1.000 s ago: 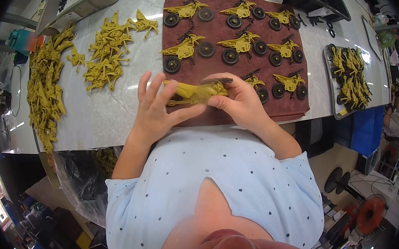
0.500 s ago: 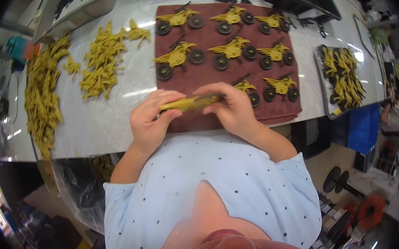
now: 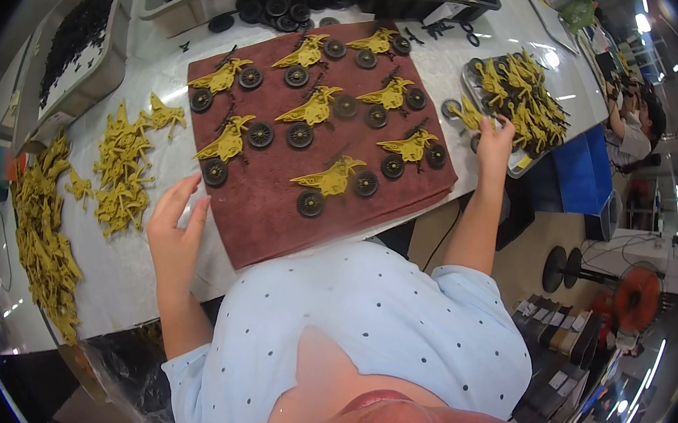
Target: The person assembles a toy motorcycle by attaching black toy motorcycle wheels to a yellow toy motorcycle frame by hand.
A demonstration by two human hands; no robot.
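Observation:
My right hand (image 3: 493,149) reaches out to the right and pinches a yellow toy motorcycle (image 3: 469,115) with black wheels. It is at the near-left edge of a tray (image 3: 518,163) heaped with similar yellow and black motorcycles (image 3: 533,104). My left hand (image 3: 177,219) is held over the table beside the maroon cloth's left edge, thumb and fingers apart, with nothing in it. On the maroon cloth (image 3: 252,223) lie rows of yellow motorcycle bodies, each with loose black wheels beside it; the nearest body (image 3: 327,179) has a wheel (image 3: 364,183) at its right.
Yellow plastic parts form two heaps (image 3: 42,240) (image 3: 120,174) on the left. A grey bin (image 3: 115,35) with small black pieces stands far left. Behind the cloth are loose black wheels (image 3: 281,12), a grey bin (image 3: 212,5) of wheels and a black bin (image 3: 423,12). A blue bin (image 3: 579,173) is at right.
My hands have parted: the right has gone to the tray with a motorcycle, the left has moved to the cloth's left edge, letting go of the yellow piece. The view has shifted.

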